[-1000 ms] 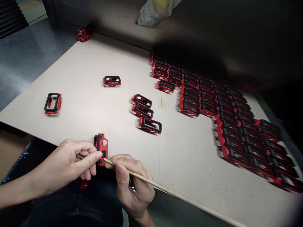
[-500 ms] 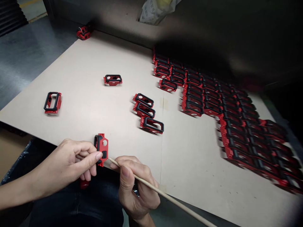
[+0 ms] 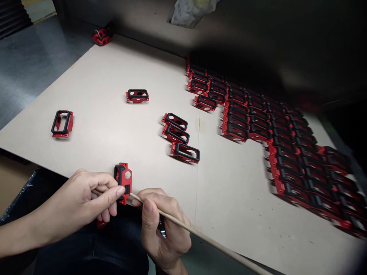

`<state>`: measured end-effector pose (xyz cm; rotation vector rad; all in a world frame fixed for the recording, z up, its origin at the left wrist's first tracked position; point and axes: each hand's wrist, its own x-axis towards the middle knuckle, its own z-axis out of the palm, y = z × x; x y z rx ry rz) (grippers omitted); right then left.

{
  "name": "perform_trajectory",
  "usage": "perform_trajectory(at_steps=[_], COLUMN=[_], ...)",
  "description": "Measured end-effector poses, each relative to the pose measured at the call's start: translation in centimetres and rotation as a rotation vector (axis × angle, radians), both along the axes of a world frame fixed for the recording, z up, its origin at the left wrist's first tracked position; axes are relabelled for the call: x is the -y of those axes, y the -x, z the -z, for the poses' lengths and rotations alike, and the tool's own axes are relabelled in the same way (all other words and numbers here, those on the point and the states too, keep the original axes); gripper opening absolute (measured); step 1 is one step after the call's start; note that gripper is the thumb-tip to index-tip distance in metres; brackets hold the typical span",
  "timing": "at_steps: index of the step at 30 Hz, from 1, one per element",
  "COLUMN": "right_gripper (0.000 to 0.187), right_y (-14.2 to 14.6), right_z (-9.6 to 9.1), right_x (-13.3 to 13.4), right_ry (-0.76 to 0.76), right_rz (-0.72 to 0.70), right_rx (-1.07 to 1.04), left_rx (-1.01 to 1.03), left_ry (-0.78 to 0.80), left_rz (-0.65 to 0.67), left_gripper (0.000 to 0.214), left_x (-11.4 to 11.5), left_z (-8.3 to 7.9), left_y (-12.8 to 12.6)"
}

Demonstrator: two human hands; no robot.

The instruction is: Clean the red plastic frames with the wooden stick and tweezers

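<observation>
My left hand (image 3: 86, 196) is shut on a red metal frame with black rubber lining (image 3: 125, 177), holding it upright just over the near edge of a beige board (image 3: 109, 141). My right hand (image 3: 163, 225) grips a long thin wooden stick (image 3: 206, 238) like a pencil. The stick's tip sits at the frame's lower right side, touching it or very close. A small metal piece (image 3: 162, 229) shows among my right fingers. Part of the frame is hidden by my left thumb.
Several matching red-and-black frames (image 3: 62, 124) lie loose on the board, and many more stand in dense rows (image 3: 286, 152) at the right. A red piece (image 3: 101, 37) sits at the far corner. Another red piece (image 3: 101, 224) lies below my left hand. Grey floor shows left.
The stick's tip has come back to the frame's lower right side after moving slightly away, and the stick's far end has swung. The whole view has shifted slightly.
</observation>
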<state>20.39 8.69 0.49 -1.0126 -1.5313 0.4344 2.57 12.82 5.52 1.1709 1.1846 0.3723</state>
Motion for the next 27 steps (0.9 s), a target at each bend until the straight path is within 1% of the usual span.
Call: perform_trajectory(at_steps=[3,5,11,14,27], right_gripper=[0.018,0.019,0.021,0.019,0.017], right_y=[0.03,0.09,0.07,0.01,0.0], right_z=[0.15,0.17,-0.1,-0.16,-0.24], right_x=[0.07,0.1,0.0,-0.09,-0.22], right_ry=[-0.042,-0.057,-0.015,-0.021,-0.028], right_rz=[0.043,0.045,-0.053,-0.07,0.002], right_rx=[-0.013,-0.041,-0.066,-0.052,0.016], left_rx=[0.0,0.0,0.002,-0.008,-0.028], left_ry=[0.027,0.038,0.011,-0.013,-0.075], left_rz=[-0.014,-0.02,-0.005,0.007,0.049], left_gripper=[0.032,0.03,0.034,0.037,0.04], left_x=[-0.03,-0.03,0.11,0.09,-0.15], left_z=[-0.25,-0.3,0.07,0.11,0.02], left_y=[0.01,0.02,0.06,0.1,0.02])
